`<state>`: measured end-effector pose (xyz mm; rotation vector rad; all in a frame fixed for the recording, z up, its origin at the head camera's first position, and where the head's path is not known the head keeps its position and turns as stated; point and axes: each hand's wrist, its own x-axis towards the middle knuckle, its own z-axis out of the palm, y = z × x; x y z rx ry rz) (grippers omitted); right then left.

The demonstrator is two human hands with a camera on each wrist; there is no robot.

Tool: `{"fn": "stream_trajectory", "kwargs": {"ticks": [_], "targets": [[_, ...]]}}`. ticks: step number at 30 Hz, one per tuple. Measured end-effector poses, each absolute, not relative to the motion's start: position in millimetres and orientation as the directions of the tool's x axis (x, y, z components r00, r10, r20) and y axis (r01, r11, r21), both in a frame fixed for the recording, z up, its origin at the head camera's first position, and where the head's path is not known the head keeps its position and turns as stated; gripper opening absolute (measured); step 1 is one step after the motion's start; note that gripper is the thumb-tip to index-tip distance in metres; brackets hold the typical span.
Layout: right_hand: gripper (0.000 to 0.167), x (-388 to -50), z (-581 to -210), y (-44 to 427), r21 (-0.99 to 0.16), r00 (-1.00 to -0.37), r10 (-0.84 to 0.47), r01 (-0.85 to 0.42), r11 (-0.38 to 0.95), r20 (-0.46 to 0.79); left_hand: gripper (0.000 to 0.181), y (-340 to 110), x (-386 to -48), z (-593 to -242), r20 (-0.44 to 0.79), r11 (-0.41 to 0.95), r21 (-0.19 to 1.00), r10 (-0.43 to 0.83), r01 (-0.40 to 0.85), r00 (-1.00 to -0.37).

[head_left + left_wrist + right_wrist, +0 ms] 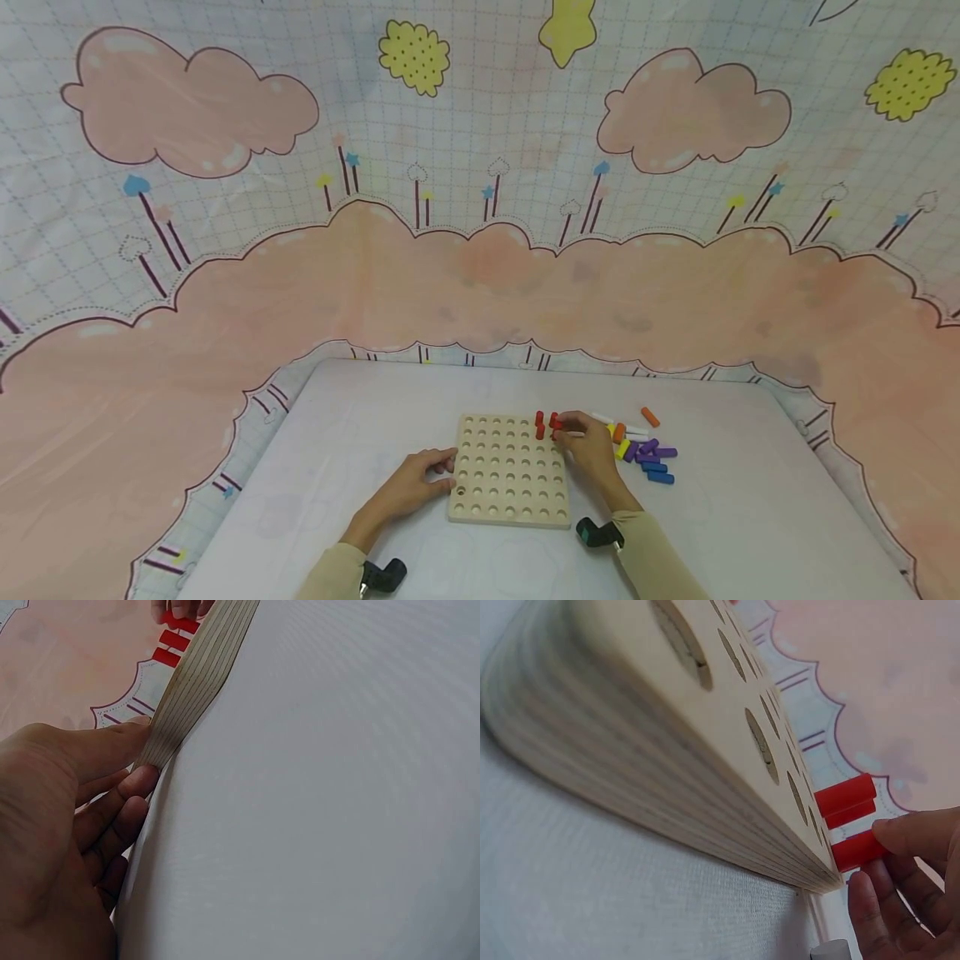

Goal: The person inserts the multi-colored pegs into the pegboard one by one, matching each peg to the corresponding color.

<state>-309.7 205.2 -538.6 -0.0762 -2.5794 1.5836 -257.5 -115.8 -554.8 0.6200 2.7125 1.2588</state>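
Note:
A square wooden pegboard (510, 523) with rows of round holes lies flat on the table. My left hand (414, 482) holds its left edge, thumb and fingertips at the rim; the left wrist view shows this hand (82, 802) close up against the layered side. At the board's far right corner, my right hand (588, 450) pinches a red peg (859, 850) between thumb and fingers. That peg stands at the board's surface; how deep it sits is hidden. Other red pegs (540, 432) stand upright in holes beside it.
Right of the board lie loose pegs: purple pegs (648, 450), blue pegs (660, 478), a yellow peg (622, 449), white pegs (636, 431) and an orange peg (650, 417) apart at the back. The white table (360, 408) meets a cloud-patterned cloth (480, 283) behind.

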Motion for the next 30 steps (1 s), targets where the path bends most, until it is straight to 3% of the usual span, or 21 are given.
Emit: {"fn": "stream_trajectory", "kwargs": {"ticks": [30], "targets": [[0.022,-311.3,-540.9,202.7,-0.883,-0.995,0.096,0.031,0.468,0.016,0.051,-115.7,-257.1,-555.5,0.09,0.588,0.743,0.388,0.322,-0.917]]}}
